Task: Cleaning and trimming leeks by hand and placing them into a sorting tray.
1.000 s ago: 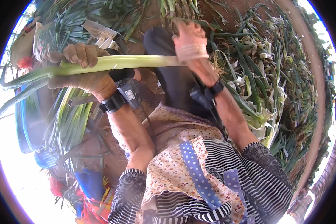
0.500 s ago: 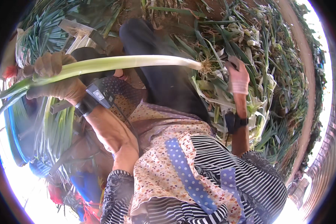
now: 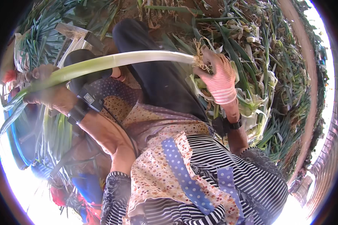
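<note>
A long leek (image 3: 120,60) lies across my lap in the air, its white end and root tuft (image 3: 199,56) pointing right and its green leaves trailing left. My left hand (image 3: 49,84), gloved and somewhat blurred, is closed around the green part. At the root end is my right hand (image 3: 219,77) in a pink striped glove. Its thumb and fingers are spread on either side of the roots, touching or very close to them; I cannot tell which.
Leafy trimmings (image 3: 251,56) are heaped at the right. More leeks (image 3: 64,131) lie at the left beside a blue item (image 3: 86,187). A metal piece (image 3: 77,32) stands near white stalks at the upper left. My dark-trousered leg (image 3: 157,82) stretches beneath the held leek.
My right hand has moved left and up from the trimmings to the roots, its fingers now spread. The leek has shifted slightly left and up, still in my left hand.
</note>
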A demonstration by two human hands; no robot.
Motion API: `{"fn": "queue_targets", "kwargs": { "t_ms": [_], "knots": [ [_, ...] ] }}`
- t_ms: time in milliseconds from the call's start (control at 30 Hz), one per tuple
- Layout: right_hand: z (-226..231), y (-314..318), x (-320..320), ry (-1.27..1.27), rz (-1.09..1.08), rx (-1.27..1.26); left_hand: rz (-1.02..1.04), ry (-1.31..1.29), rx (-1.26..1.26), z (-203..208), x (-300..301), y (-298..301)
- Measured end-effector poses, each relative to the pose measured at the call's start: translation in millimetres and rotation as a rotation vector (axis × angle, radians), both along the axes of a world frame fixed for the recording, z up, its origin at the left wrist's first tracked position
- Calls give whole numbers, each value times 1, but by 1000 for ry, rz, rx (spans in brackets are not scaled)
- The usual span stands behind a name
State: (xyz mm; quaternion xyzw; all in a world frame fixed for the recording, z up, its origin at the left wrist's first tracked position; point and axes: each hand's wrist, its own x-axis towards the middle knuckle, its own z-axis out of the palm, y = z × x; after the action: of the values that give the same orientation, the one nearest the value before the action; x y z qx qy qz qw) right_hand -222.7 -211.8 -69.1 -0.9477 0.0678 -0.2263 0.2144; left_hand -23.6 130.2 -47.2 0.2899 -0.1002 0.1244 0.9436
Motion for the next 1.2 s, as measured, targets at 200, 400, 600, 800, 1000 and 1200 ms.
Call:
{"fn": "queue_targets", "kwargs": {
  "t_ms": [200, 400, 600, 800, 1000, 1200],
  "knots": [
    [-10, 5, 26, 9, 129, -134, 258, 323, 185, -5, 9, 18],
    [-15, 2, 48, 123, 228, -222, 233, 363, 66, -15, 16, 31],
    [-16, -3, 56, 157, 266, -173, 207, 350, -8, -31, 22, 38],
    [-14, -4, 55, 142, 299, -140, 77, 284, -137, -53, 30, 51],
    [-11, -6, 57, 213, 309, -142, 111, 311, -114, -52, 31, 49],
    [-11, -7, 60, 276, 303, -110, 57, 312, -158, -55, 37, 55]
  ]
}}
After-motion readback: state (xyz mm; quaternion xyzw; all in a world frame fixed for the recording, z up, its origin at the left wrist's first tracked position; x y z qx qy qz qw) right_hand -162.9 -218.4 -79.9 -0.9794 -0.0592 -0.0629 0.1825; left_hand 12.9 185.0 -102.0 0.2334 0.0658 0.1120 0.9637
